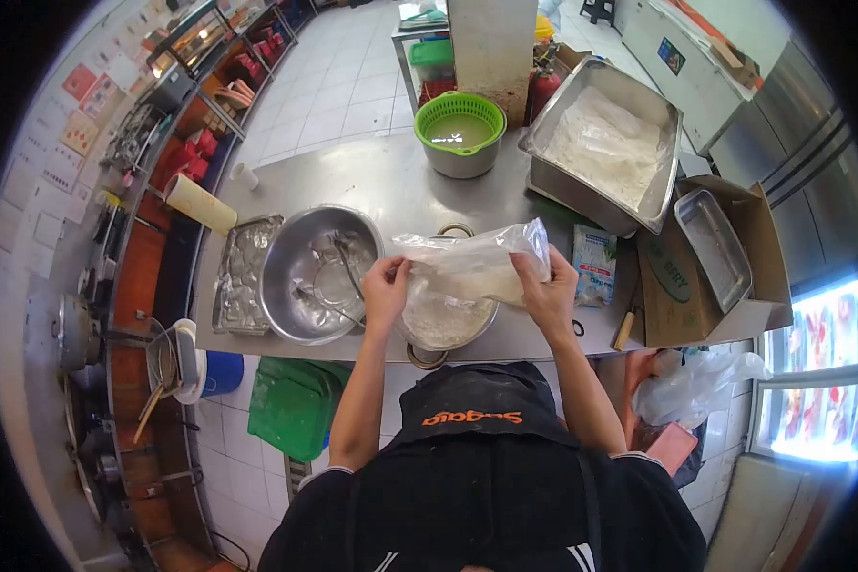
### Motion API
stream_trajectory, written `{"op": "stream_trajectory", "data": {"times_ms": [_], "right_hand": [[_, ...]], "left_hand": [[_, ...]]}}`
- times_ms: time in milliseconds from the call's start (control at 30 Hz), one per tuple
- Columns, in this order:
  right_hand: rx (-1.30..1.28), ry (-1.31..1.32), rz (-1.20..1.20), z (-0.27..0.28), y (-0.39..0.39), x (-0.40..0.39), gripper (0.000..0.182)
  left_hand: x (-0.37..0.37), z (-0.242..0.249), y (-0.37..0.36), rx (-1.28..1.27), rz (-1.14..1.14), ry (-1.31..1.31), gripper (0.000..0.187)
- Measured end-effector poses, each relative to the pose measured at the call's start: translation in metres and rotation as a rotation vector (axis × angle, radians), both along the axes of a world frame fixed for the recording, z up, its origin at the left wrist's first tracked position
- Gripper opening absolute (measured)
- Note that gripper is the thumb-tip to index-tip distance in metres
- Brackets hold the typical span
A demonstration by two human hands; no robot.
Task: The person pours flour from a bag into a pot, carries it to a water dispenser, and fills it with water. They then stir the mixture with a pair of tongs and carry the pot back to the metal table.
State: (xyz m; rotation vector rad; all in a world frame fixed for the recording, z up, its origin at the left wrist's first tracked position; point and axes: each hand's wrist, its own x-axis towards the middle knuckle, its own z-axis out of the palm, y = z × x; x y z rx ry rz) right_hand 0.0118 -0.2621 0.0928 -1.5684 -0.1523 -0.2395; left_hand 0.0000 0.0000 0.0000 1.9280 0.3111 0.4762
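Note:
Between my two hands is a clear plastic bag [467,255] with some pale powder in it. My left hand [385,289] pinches its left edge, and my right hand [549,289] grips its right end. Below the bag stands a round pot [427,357] with handles, holding white powder that looks like flour [440,319]. The bag covers part of the pot's far side. Left of my left hand sits a large steel bowl [278,303] with a whisk-like wire tool [351,272] in it. A printed packet [594,267] lies just right of my right hand.
At the back stands a pot with a green colander [459,107]. A deep steel pan [591,195] of white powder is at the back right, beside a cardboard box [682,276] carrying a metal tray [713,250]. A foil-like tray [246,276] and a paper roll [200,203] lie left.

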Motion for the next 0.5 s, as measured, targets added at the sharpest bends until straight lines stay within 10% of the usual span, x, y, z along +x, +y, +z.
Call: {"op": "stream_trajectory", "data": {"times_ms": [333, 500], "right_hand": [[-0.062, 0.010, 0.000, -0.019, -0.009, 0.007, 0.022], [0.383, 0.329, -0.059, -0.066, -0.043, 0.014, 0.029]], "left_hand": [[-0.005, 0.001, -0.011, 0.092, -0.050, 0.070, 0.018], [0.012, 0.062, -0.018, 0.240, -0.126, 0.118, 0.018]]}}
